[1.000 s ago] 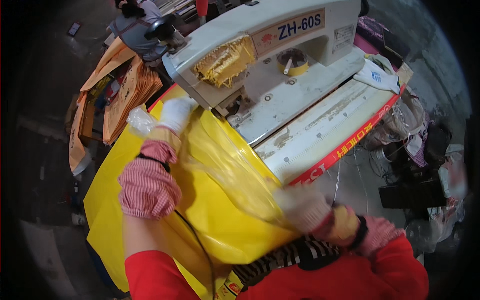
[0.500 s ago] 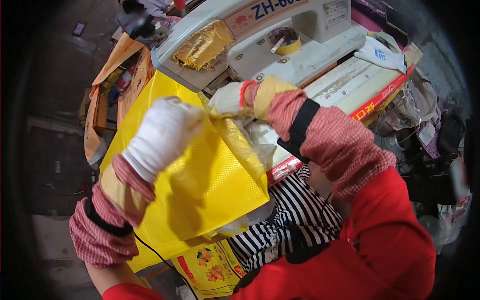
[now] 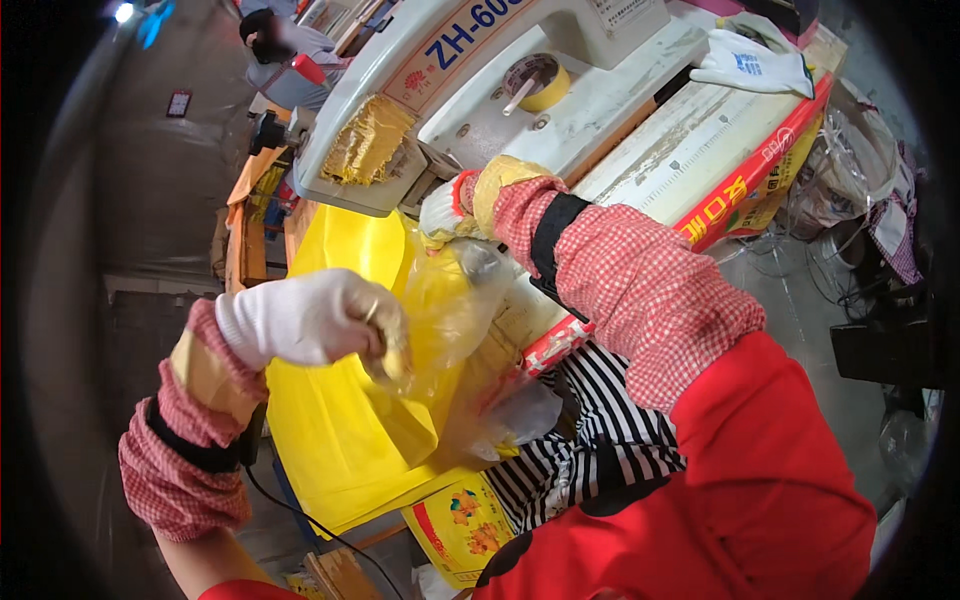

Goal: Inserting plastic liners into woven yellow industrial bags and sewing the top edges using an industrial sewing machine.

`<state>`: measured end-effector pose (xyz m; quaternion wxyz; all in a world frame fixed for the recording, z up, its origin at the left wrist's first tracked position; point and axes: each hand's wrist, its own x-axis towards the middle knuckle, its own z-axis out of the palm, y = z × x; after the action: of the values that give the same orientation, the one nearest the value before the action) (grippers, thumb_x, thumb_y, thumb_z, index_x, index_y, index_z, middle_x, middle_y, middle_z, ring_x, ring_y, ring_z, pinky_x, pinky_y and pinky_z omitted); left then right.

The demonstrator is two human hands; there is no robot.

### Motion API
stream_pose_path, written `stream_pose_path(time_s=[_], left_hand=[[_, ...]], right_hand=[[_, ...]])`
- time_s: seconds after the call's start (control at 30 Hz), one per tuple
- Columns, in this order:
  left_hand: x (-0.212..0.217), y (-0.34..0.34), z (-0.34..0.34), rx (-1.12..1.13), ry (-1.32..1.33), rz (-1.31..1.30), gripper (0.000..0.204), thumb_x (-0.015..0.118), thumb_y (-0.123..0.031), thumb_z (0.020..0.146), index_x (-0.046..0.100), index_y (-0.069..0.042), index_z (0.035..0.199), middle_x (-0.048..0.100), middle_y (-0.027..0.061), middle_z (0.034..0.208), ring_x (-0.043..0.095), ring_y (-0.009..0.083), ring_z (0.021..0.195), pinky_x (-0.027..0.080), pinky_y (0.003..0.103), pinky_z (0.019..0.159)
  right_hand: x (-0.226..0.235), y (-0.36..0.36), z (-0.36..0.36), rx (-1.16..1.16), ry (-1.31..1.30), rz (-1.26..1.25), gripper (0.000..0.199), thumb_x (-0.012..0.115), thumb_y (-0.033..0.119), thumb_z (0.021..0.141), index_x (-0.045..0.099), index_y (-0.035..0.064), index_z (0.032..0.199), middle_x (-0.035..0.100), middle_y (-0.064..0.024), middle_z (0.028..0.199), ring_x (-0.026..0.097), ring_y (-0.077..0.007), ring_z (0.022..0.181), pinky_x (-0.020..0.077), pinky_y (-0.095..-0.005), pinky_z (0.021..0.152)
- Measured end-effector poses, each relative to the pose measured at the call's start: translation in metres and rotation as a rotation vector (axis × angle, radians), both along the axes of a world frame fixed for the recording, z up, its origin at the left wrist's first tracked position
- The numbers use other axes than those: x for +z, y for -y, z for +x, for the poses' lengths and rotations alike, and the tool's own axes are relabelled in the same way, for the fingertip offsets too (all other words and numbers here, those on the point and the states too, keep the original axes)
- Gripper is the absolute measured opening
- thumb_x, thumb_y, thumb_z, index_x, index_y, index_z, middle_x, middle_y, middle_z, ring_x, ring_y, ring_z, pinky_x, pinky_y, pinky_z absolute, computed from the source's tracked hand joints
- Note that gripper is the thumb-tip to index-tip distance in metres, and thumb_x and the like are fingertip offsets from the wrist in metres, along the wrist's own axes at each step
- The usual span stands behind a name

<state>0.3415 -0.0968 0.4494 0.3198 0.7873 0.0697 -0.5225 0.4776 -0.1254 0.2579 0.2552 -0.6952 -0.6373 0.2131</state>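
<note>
In white work gloves, both my hands are at a large yellow woven plastic sack spread over my lap and the workbench. My left hand is closed over the sack, its fingers pinching crinkled clear plastic film. The film stretches toward my right hand, which is closed on its upper end beside the sewing machine head. My right fingertips are partly hidden by the glove and the film. Under the machine head, the sack's upper edge disappears from sight.
A roll of tape lies on the machine bed. Another white glove rests on the bench end. Clear plastic bags hang at the right. A printed yellow packet lies below the sack. Another person is at the far left.
My left hand has moved down, drawing clear film out across the sack. The sack's surface has folded. My right hand remains beside the machine head, while the whole view has shifted.
</note>
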Motion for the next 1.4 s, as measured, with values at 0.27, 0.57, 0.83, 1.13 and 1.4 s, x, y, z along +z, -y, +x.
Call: stream_pose_path(time_s=[0.27,0.57,0.83,1.13,1.4], left_hand=[[-0.071,0.035,0.011,-0.896,0.351,0.295,0.021,0.058,-0.021,0.074,0.060,-0.004,0.086,0.060,0.0129,0.078,0.058,0.0268,0.076,0.044,0.034,0.075],[-0.096,0.063,-0.008,-1.092,0.607,0.246,0.038,0.060,-0.046,0.071,0.061,-0.008,0.076,0.060,0.0099,0.076,0.058,0.0303,0.076,0.045,0.036,0.069],[-0.066,0.039,0.021,-0.874,0.287,0.180,0.014,0.057,-0.022,0.072,0.058,-0.008,0.075,0.055,0.0120,0.069,0.055,0.0284,0.073,0.045,0.040,0.066],[-0.093,0.053,0.026,-1.244,0.131,-0.020,0.030,0.058,-0.031,0.074,0.060,-0.004,0.087,0.060,0.0162,0.080,0.055,0.0355,0.083,0.043,0.040,0.076],[-0.054,0.046,-0.014,-1.023,-0.582,0.632,0.053,0.062,-0.055,0.067,0.065,-0.010,0.093,0.064,0.0116,0.085,0.060,0.0301,0.080,0.047,0.036,0.072]], right_hand=[[-0.004,-0.007,-0.008,-0.041,0.068,-0.011,0.032,0.060,0.034,0.071,0.064,0.0103,0.093,0.063,-0.0155,0.087,0.059,-0.0325,0.081,0.0438,-0.0428,0.071],[-0.102,-0.070,0.021,-0.098,0.303,0.061,0.030,0.060,0.032,0.070,0.065,0.0079,0.088,0.064,-0.0145,0.083,0.060,-0.0325,0.076,0.0449,-0.0443,0.065],[-0.061,-0.054,-0.004,-0.022,0.309,0.122,0.029,0.061,0.031,0.069,0.066,0.0088,0.086,0.064,-0.0137,0.083,0.061,-0.0320,0.077,0.0458,-0.0435,0.066],[-0.025,-0.026,-0.012,0.006,0.277,0.097,0.030,0.063,0.032,0.067,0.067,0.0099,0.087,0.064,-0.0127,0.083,0.061,-0.0318,0.078,0.0471,-0.0422,0.067],[-0.047,-0.051,-0.015,-0.035,0.348,0.041,0.025,0.060,0.029,0.069,0.067,0.0113,0.085,0.065,-0.0102,0.081,0.061,-0.0308,0.075,0.0471,-0.0418,0.063]])
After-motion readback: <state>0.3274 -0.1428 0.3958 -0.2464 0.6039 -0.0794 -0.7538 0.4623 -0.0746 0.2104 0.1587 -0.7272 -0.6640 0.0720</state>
